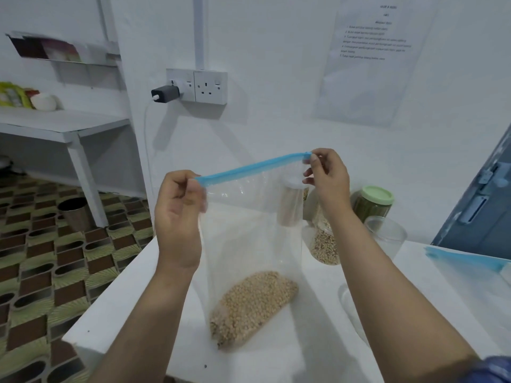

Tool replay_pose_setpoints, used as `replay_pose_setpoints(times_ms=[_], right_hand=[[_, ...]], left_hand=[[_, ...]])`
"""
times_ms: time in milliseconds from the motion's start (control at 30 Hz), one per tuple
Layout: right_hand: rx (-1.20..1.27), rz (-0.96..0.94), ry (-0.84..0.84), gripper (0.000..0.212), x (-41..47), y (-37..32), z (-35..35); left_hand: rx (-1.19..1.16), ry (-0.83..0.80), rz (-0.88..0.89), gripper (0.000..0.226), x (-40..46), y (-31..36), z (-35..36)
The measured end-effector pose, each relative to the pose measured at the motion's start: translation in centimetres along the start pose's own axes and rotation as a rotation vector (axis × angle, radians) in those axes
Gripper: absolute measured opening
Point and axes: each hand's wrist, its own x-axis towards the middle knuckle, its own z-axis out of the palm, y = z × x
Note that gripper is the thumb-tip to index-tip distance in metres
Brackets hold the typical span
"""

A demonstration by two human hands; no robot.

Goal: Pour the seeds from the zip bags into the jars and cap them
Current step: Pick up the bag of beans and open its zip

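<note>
Left hand: pinches the left end of the blue zip strip of a clear zip bag, fingers curled on it. The zip bag hangs upright between both hands above the white table, strip stretched taut. The tan seeds lie heaped in the bag's bottom, which rests on or just above the table; contact cannot be confirmed.

Right hand: fingertips pinch the slider end of the zip strip.

Behind the zip bag: a clear jar with seeds. Right of it, a green-lidded jar, an empty clear jar, and another zip bag at the table's right edge.

Assessment: the film is thin, limp and likely slippery; the weight sits low. The stiff strip is the sound hold. For pouring, support under the seed mass is advisable.
</note>
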Motion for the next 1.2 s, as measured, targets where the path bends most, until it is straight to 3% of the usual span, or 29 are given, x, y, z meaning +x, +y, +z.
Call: replay_pose_setpoints(times_ms=[100,167,300,467,600,667,767,833,967,1067,1200], right_hand=[[0.061,0.055,0.086,0.007,-0.9,0.8,-0.1],[0.091,0.075,0.127,0.012,-1.6,0.7,-0.1],[0.05,0.114,0.175,0.028,-4.6,-0.5,0.3],[-0.009,0.095,0.066,0.029,-11.4,-3.7,1.1],[0.093,0.198,-0.156,0.047,-14.6,-6.1,2.3],[0.174,0.249,-0.186,0.052,-14.8,-6.7,2.6],[0.219,0.276,-0.214,0.033,-14.2,-8.2,2.2],[0.276,0.294,-0.252,0.034,-13.6,-9.1,1.5],[0.292,0.297,-0.253,0.027,-12.5,-10.0,0.0],[0.257,0.311,-0.213,0.038,-11.9,-9.9,-0.8],[0.063,0.278,-0.151,0.034,-11.6,-9.8,-1.2]], left_hand=[[-0.218,-0.065,-0.282,0.037,1.3,-0.6,-0.2],[-0.167,-0.155,-0.456,0.04,2.8,-1.7,0.3],[-0.023,-0.356,-0.64,0.035,4.2,-5.3,1.0],[-0.066,-0.459,-0.67,0.06,2.7,-3.7,2.7],[-0.06,-0.543,-0.534,0.036,0.2,-2.3,4.1],[-0.138,-0.48,-0.621,0.015,-0.9,-2.2,5.7],[-0.063,-0.361,-0.581,0.008,-1.4,-2.7,7.7],[-0.133,-0.295,-0.633,0.006,-1.3,-2.7,8.5],[-0.064,-0.3,-0.568,0.025,-0.9,-2.1,9.2],[0.008,-0.32,-0.479,0.024,-0.7,-2.2,8.9],[0.125,-0.295,-0.364,0.019,0.2,-2.5,8.3]])
